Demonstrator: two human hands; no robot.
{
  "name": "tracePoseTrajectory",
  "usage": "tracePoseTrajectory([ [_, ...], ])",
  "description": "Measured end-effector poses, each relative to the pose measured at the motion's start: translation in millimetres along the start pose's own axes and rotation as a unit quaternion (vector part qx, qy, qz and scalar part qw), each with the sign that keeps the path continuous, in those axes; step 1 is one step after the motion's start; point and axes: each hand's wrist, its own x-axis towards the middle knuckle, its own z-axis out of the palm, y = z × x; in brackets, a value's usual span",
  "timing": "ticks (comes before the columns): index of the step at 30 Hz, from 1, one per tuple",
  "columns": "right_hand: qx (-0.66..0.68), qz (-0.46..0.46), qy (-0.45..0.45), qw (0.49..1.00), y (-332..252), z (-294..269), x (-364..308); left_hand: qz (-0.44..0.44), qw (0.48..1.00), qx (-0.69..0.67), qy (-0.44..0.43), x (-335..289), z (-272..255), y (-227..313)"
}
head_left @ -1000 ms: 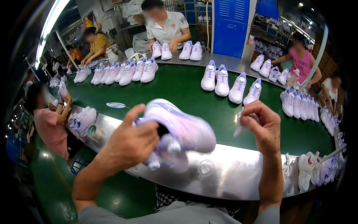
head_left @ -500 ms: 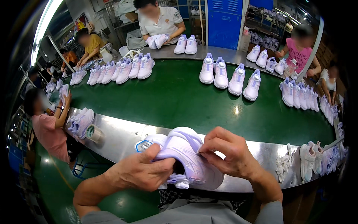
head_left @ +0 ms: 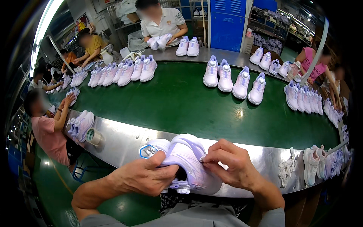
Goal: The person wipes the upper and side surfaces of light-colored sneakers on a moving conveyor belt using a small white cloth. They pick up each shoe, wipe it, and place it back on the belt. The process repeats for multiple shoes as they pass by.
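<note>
My left hand [head_left: 145, 174] is closed round the collar of a white and lilac sneaker [head_left: 185, 153], thumb outside and fingers by the dark opening. The sneaker is tilted in front of me, with a white dial [head_left: 183, 190] at its lower side. My right hand [head_left: 232, 162] pinches a small white bit [head_left: 203, 157] against the upper; it is too small to name. Behind the held sneaker lies another pale shoe, partly hidden, bearing a blue-edged hexagonal tag [head_left: 148, 151].
A steel ledge [head_left: 119, 142] borders the green conveyor belt [head_left: 170, 102], which carries several sneakers [head_left: 240, 83]. On the ledge are a tape roll [head_left: 94, 137], a pair of sneakers [head_left: 81, 125] at left, and crumpled white strips [head_left: 287, 168] at right. Co-workers sit around the belt.
The held sneaker and both hands have shifted slightly, my right hand still pinching at the upper. At right, the co-worker in pink has leaned over toward the row of shoes.
</note>
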Motion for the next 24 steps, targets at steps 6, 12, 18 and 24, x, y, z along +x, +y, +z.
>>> tracePoseTrajectory([
  [6,0.000,-0.016,0.006,1.000,-3,-2,20,0.038,0.999,0.007,0.010,3,-4,-4],
  [12,-0.008,-0.035,-0.050,0.998,3,-6,48,0.084,0.996,-0.001,0.009,8,-1,1],
  [18,0.029,-0.036,-0.017,0.999,8,-7,36,0.073,0.997,0.001,0.001,2,-6,-7],
  [24,0.056,0.012,-0.021,0.998,0,-10,-2,0.000,1.000,-0.029,0.011,-8,-11,-12],
])
